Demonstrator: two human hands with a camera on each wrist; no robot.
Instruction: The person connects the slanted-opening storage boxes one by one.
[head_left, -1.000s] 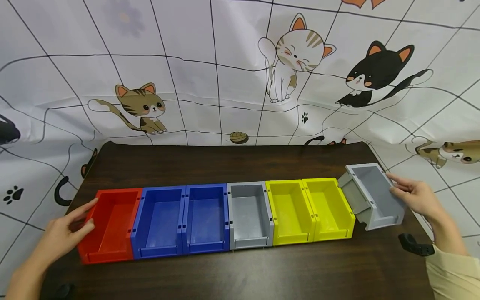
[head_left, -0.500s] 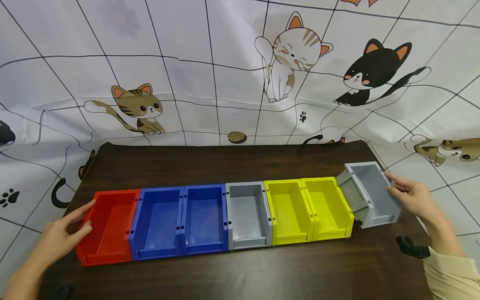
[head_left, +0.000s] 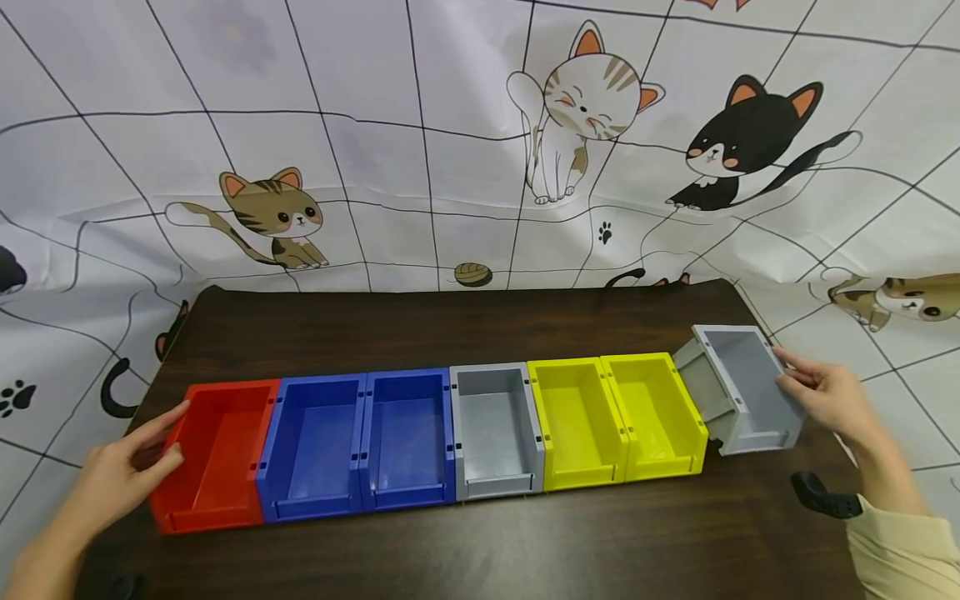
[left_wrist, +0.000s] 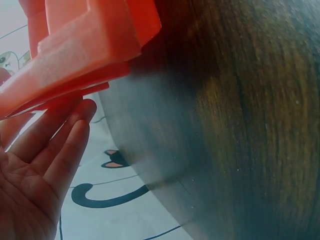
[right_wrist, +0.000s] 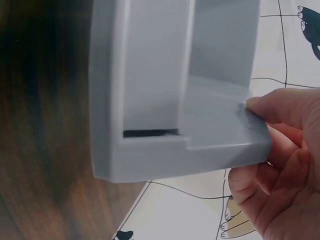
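On the left, my left hand [head_left: 112, 479] holds the side wall of a red storage bin [head_left: 217, 454], its thumb over the rim. The left wrist view shows fingers [left_wrist: 65, 145] fairly straight against the underside of the red wall. At the right end, my right hand [head_left: 828, 398] pinches the right wall of a loose grey storage bin [head_left: 761, 396], with the thumb [right_wrist: 280, 105] at the edge. This bin sits tilted and angled beside the row's last yellow bin [head_left: 656, 417], its outer left side showing.
Between the hands, two blue bins [head_left: 322, 442], another grey bin [head_left: 497, 433] and a second yellow bin [head_left: 576, 425] stand side by side with the red one. All rest on a dark wooden table [head_left: 450, 550]. A cat-print cloth [head_left: 390, 167] hangs behind.
The view has shifted slightly. The loose grey bin and my right hand have moved slightly left, toward the row. My left hand stays at the red bin.
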